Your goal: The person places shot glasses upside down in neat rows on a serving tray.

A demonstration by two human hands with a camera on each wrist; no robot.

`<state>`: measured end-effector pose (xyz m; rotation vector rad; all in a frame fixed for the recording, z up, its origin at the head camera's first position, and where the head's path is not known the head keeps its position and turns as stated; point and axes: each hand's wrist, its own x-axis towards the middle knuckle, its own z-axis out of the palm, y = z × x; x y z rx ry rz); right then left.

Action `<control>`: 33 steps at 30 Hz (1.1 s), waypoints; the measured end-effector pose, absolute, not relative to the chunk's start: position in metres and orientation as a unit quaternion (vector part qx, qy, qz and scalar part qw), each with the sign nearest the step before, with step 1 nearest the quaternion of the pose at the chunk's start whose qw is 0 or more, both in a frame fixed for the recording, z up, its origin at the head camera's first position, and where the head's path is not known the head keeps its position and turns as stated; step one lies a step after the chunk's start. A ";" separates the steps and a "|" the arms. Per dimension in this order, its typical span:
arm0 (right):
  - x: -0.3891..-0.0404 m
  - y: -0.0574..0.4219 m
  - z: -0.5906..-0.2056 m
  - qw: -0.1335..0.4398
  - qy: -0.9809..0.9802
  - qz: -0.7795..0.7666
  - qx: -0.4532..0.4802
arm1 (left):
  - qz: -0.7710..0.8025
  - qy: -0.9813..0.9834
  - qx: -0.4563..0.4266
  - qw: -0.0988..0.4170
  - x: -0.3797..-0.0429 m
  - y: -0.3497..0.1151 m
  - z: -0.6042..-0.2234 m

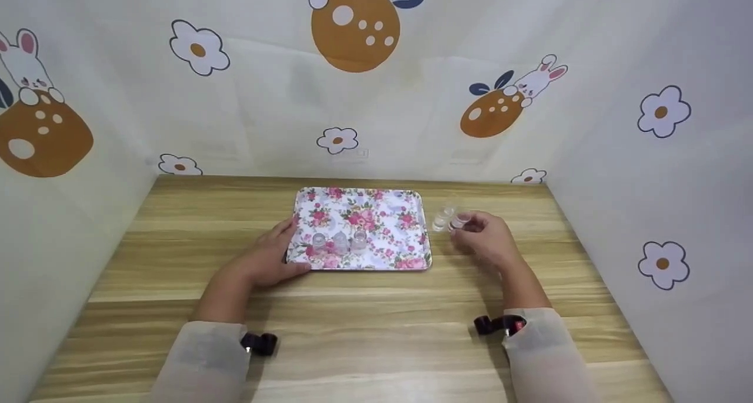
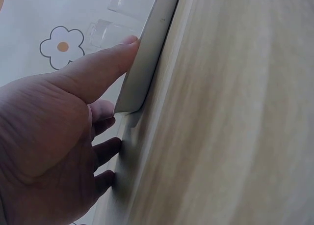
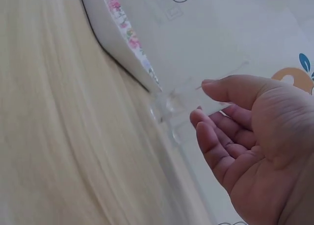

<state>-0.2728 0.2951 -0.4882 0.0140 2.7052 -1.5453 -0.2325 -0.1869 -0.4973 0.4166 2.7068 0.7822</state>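
A floral tray lies on the table, three small clear cups lined up near its front left. My left hand holds the tray's front left corner. In the left wrist view the thumb lies along the rim, fingers bent by the other side. Just right of the tray, my right hand pinches a small clear cup between thumb and fingers. More clear cups stand right beside it, between hand and tray. In the right wrist view the held cup is faint and partly hidden.
The wood-grain table is bounded by a printed cloth wall at the back and by cloth at both sides. Dark wrist cameras sit at both sleeve cuffs.
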 end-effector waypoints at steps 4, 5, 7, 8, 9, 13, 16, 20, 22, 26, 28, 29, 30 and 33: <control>-0.273 0.283 -0.481 0.007 0.858 -0.513 -0.006 | 0.276 0.939 0.142 0.151 -0.232 -0.187 -0.497; -0.274 0.279 -0.480 0.007 0.856 -0.516 -0.009 | 0.276 0.939 0.142 0.151 -0.232 -0.188 -0.497; -0.275 0.271 -0.478 0.006 0.852 -0.524 -0.014 | 0.274 0.939 0.141 0.152 -0.232 -0.188 -0.498; -0.275 0.267 -0.477 0.005 0.851 -0.525 -0.017 | 0.273 0.939 0.141 0.151 -0.232 -0.188 -0.498; -0.276 0.263 -0.476 0.003 0.850 -0.526 -0.019 | 0.273 0.940 0.141 0.152 -0.232 -0.188 -0.499; -0.276 0.245 -0.474 0.001 0.838 -0.545 -0.037 | 0.279 0.937 0.138 0.156 -0.233 -0.187 -0.499; -0.277 0.232 -0.473 0.003 0.827 -0.560 -0.051 | 0.284 0.936 0.134 0.160 -0.232 -0.186 -0.498; -0.277 0.214 -0.468 0.010 0.821 -0.567 -0.061 | 0.284 0.936 0.131 0.162 -0.233 -0.187 -0.496; -0.277 0.207 -0.467 0.016 0.822 -0.566 -0.065 | 0.286 0.935 0.129 0.164 -0.233 -0.187 -0.497; -0.277 0.194 -0.467 0.023 0.826 -0.558 -0.080 | 0.286 0.935 0.127 0.167 -0.232 -0.186 -0.496; -0.277 0.188 -0.468 0.021 0.829 -0.552 -0.090 | 0.285 0.935 0.129 0.166 -0.232 -0.186 -0.496; -0.277 0.185 -0.468 0.020 0.829 -0.551 -0.095 | 0.284 0.936 0.129 0.165 -0.232 -0.186 -0.496; -0.277 0.183 -0.468 0.020 0.830 -0.548 -0.099 | 0.284 0.936 0.130 0.165 -0.232 -0.186 -0.496; -0.277 0.175 -0.467 0.026 0.830 -0.547 -0.106 | 0.284 0.936 0.132 0.162 -0.232 -0.187 -0.497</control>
